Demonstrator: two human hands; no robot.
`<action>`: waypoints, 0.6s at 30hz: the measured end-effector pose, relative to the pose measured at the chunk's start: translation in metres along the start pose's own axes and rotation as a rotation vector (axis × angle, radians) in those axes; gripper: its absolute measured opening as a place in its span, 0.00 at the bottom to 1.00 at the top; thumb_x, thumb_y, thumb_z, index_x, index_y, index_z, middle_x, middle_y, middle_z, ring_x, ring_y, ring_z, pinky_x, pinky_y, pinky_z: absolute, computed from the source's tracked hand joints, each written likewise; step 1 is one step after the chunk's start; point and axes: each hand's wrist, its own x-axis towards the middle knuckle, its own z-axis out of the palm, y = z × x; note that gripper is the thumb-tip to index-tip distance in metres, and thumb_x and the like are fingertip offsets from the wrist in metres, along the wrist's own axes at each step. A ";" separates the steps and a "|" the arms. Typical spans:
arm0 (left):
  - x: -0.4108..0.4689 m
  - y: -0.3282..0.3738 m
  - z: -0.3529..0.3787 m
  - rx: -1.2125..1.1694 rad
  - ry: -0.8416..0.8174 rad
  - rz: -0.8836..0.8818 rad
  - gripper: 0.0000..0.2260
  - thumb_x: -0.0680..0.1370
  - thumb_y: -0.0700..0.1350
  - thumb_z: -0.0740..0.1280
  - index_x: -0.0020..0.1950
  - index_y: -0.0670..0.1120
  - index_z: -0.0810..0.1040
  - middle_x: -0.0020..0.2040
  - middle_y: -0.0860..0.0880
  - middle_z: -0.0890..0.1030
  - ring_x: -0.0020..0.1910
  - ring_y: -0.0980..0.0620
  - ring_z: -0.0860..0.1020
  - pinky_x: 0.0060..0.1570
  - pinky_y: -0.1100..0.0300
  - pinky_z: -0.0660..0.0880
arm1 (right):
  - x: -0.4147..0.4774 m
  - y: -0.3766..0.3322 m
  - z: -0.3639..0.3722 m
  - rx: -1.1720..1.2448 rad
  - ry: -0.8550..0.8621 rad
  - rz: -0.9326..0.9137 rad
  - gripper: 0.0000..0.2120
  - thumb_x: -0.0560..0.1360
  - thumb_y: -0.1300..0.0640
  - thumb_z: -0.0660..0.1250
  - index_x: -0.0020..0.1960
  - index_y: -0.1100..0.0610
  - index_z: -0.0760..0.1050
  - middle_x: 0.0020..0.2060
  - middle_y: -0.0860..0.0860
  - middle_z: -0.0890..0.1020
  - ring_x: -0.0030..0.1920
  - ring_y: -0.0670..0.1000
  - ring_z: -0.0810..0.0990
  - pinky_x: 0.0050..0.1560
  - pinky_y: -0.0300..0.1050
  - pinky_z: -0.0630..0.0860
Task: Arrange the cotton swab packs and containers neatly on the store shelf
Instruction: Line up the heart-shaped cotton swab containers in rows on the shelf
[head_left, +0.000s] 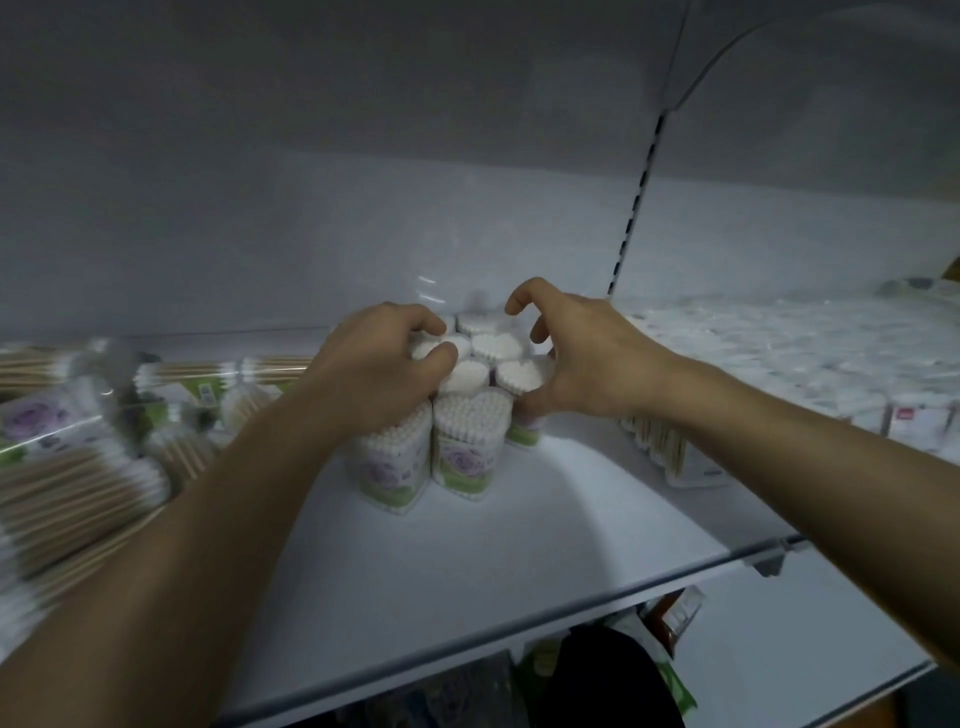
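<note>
Standing upright in a cluster, the swab containers (470, 415) sit on the shelf (519, 545). The left hand (379, 374) curls its grip over a container top at the cluster's left. The right hand (582, 358) curls its grip round the cluster's right side, thumb against a container wall. Swab packs (78, 483) lie left of the cluster.

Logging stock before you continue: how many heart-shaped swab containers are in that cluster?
7 containers: two in front, two mid-row, three behind; the left hand and right hand may hide more.
</note>
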 end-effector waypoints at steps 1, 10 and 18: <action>0.000 0.000 0.000 0.002 0.003 0.000 0.28 0.69 0.62 0.61 0.64 0.52 0.81 0.64 0.49 0.81 0.64 0.47 0.77 0.66 0.55 0.71 | 0.001 0.000 0.004 0.008 0.029 -0.001 0.46 0.58 0.48 0.85 0.68 0.45 0.63 0.54 0.50 0.75 0.50 0.52 0.77 0.48 0.47 0.76; 0.000 -0.003 -0.003 -0.105 0.046 0.002 0.15 0.73 0.60 0.67 0.54 0.55 0.84 0.55 0.54 0.85 0.57 0.53 0.81 0.55 0.62 0.70 | -0.008 0.009 0.026 0.116 0.217 -0.033 0.39 0.63 0.46 0.82 0.68 0.47 0.67 0.57 0.51 0.76 0.54 0.50 0.77 0.53 0.50 0.78; -0.014 0.010 -0.036 0.149 0.149 0.059 0.16 0.81 0.53 0.66 0.67 0.50 0.80 0.66 0.47 0.80 0.49 0.46 0.78 0.61 0.56 0.71 | -0.030 0.000 -0.005 0.157 0.239 -0.105 0.24 0.75 0.56 0.71 0.69 0.46 0.69 0.62 0.47 0.75 0.61 0.43 0.72 0.58 0.40 0.68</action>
